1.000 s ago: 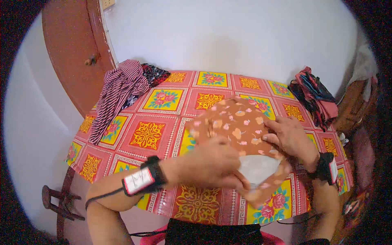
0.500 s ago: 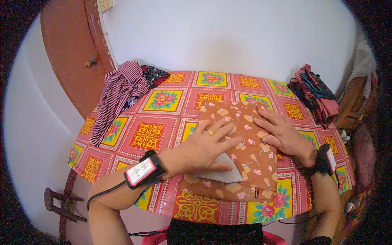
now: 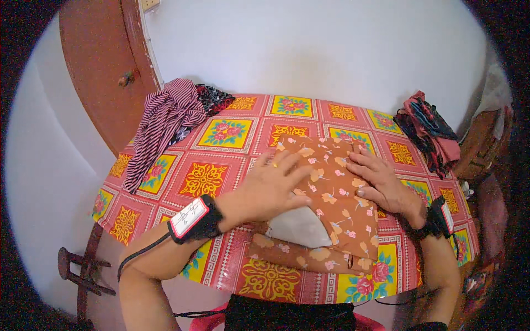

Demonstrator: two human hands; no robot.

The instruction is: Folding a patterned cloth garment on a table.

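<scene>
Though the brown, flower-printed, rectangular cloth [image 3: 343, 220] on the glossy red-and-yellow patterned worktop [image 3: 204, 179] looks largely folded, its lower layers lie as yet unaligned. Left hand [image 3: 272, 186], fingers spread, and right hand [image 3: 385, 185], laid flat, at its side edges; neither grips.

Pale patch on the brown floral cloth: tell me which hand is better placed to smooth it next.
Probably the left hand: it is spread open right beside the pale patch, whereas the right hand lies farther off, at the right edge of the brown floral cloth.
</scene>
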